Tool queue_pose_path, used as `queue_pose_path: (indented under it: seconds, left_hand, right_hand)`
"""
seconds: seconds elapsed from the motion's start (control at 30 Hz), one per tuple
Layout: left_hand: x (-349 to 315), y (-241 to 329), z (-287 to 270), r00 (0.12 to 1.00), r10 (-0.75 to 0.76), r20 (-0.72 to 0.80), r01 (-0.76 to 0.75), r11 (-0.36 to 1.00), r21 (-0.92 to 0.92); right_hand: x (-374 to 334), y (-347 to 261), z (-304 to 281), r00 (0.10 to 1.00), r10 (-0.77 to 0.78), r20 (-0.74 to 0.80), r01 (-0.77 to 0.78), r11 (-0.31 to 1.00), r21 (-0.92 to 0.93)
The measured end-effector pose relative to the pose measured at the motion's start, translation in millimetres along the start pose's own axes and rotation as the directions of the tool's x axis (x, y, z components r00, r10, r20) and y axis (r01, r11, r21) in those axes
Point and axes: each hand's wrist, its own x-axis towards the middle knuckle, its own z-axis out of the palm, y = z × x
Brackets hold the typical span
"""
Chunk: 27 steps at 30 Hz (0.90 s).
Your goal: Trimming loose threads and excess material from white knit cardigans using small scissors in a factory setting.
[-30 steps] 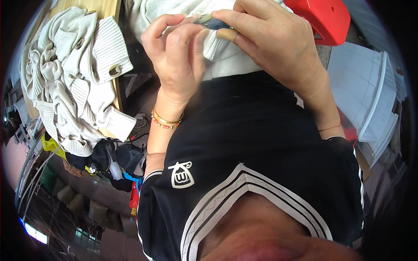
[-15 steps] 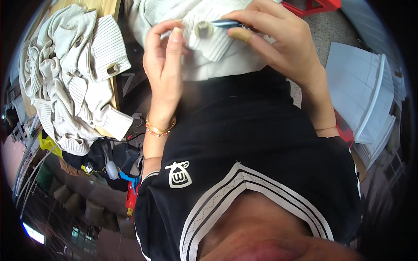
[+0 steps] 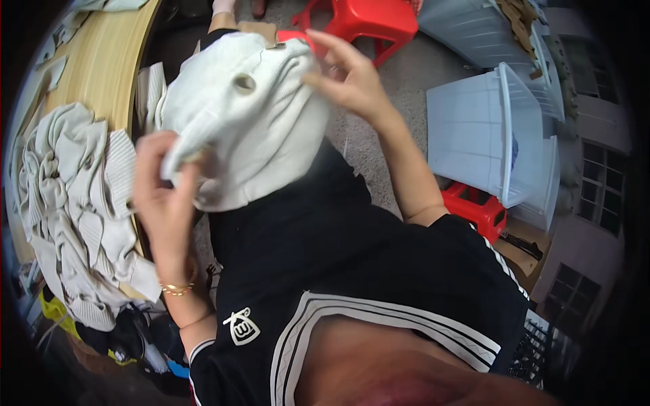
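Observation:
A cream knitted garment (image 3: 271, 128) lies bunched over my lap, with one large round button (image 3: 244, 83) facing up. My left hand (image 3: 166, 189) is closed on the garment's near-left edge, the cloth pinched between thumb and fingers; motion blurs it. At the garment's far-right edge is my right hand (image 3: 352, 81), with thumb and index finger spread apart and the thumb tip against the cloth. Its other fingers are partly hidden. The blue-handled tool is not visible now.
On the wooden table (image 3: 115, 61) at left lies a heap of cream knitwear (image 3: 68, 210). A red stool (image 3: 365, 20) stands at the far side, another red stool (image 3: 474, 210) at right. Pale plastic bins (image 3: 467, 135) stand at right. Another person's leg (image 3: 223, 20) shows at the far edge.
My hands have moved apart, the left one toward the table. The garment has shifted and spread out. The blue-handled tool in my right hand has gone from sight. The view has swung rightward.

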Motion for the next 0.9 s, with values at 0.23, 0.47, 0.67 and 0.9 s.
queue_pose_path:
  seconds: [0.23, 0.47, 0.67, 0.9]
  left_hand:
    - [-16.0, 17.5, -192.0, 0.728, 0.672, -0.137, -0.563, 0.7, 0.439]
    - [-57.3, -40.7, -209.7, 0.786, 0.44, -0.435, -0.366, 0.897, 0.247]
    - [-63.4, -73.0, -204.1, 0.799, 0.212, -0.562, -0.197, 0.976, 0.089]
    - [-55.1, -87.6, -206.0, 0.861, 0.031, -0.507, 0.016, 0.996, 0.087]
  right_hand:
    - [15.1, 15.8, -16.3, 0.996, 0.032, -0.08, -0.01, 0.964, 0.264]
    - [45.1, 69.6, 5.8, 0.993, 0.116, 0.027, -0.119, 0.982, 0.147]
    - [63.4, 104.7, 37.2, 0.807, 0.412, 0.424, -0.572, 0.725, 0.385]
    - [70.7, 130.2, -7.6, 0.837, -0.008, 0.547, -0.522, 0.286, 0.803]
